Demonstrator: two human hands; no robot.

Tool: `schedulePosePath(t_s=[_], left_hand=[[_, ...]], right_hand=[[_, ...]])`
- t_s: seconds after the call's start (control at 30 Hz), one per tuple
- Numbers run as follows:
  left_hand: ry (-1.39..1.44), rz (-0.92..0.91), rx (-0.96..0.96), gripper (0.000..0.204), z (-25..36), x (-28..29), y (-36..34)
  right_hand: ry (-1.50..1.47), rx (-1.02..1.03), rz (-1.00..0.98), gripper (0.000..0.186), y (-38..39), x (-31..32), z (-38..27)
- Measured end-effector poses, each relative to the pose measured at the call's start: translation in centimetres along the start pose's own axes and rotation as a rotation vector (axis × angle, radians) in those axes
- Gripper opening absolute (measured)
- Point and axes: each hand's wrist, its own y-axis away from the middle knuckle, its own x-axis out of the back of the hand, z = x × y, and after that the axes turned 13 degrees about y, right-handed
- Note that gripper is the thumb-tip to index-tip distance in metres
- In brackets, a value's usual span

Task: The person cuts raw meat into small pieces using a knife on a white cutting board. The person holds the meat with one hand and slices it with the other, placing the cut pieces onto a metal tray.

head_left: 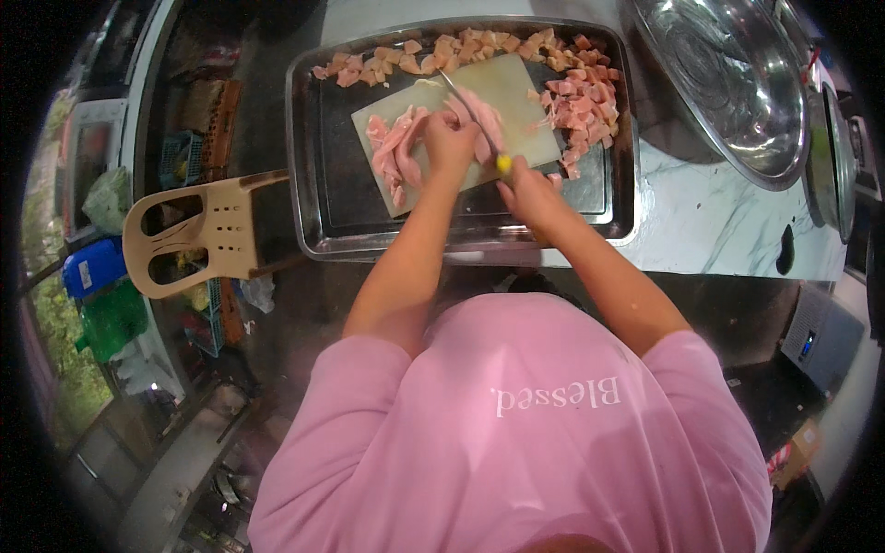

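A pale cutting board (525,115) lies tilted inside a large steel tray (306,166). My right hand (528,194) grips a knife (468,109) with a yellow handle, its blade angled up-left across a strip of raw pink meat (489,118). My left hand (449,147) has its fingers closed on that meat, just left of the blade; the fingertips are partly hidden. More strips (392,152) lie on the board's left part. Cut cubes of meat (590,101) line the tray's back and right side.
The tray sits on a marble-patterned table (710,221). A large steel bowl (719,83) is at back right, beside another round metal vessel (830,166). A beige plastic chair (189,235) stands left of the table, with crates (180,157) and blue (92,267) and green (111,323) bins.
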Motion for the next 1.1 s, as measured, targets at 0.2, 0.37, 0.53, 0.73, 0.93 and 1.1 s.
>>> schedulePosePath(t_s=[0.2, 0.37, 0.53, 0.73, 0.93, 1.1], left_hand=[[0.806, -0.023, 0.083, 0.026, 6.4, 0.1, 2.4], [0.726, -0.135, 0.040, 0.026, 12.1, 4.5, 0.3], [-0.456, -0.110, -0.266, 0.027, 4.6, 9.8, 0.0], [-0.438, -0.157, -0.171, 0.034, 5.2, 2.3, 2.2], [-0.570, -0.085, -0.275, 0.055, 4.1, -2.9, -0.4], [-0.394, -0.262, -0.025, 0.041, 3.4, -1.8, -2.5]], right_hand=[[-0.101, -0.014, -0.053, 0.038, -2.7, 1.0, 0.0], [0.018, 0.052, 0.083, 0.039, -2.9, -1.1, 2.3], [-0.853, -0.044, -0.326, 0.038, -0.9, 4.6, 2.7], [-1.255, -0.101, -0.304, 0.035, 2.9, 8.1, 4.8], [-1.174, -0.108, -0.154, 0.031, 4.9, 8.7, 6.4], [-1.025, -0.145, -0.140, 0.030, 6.2, 8.6, 6.8]])
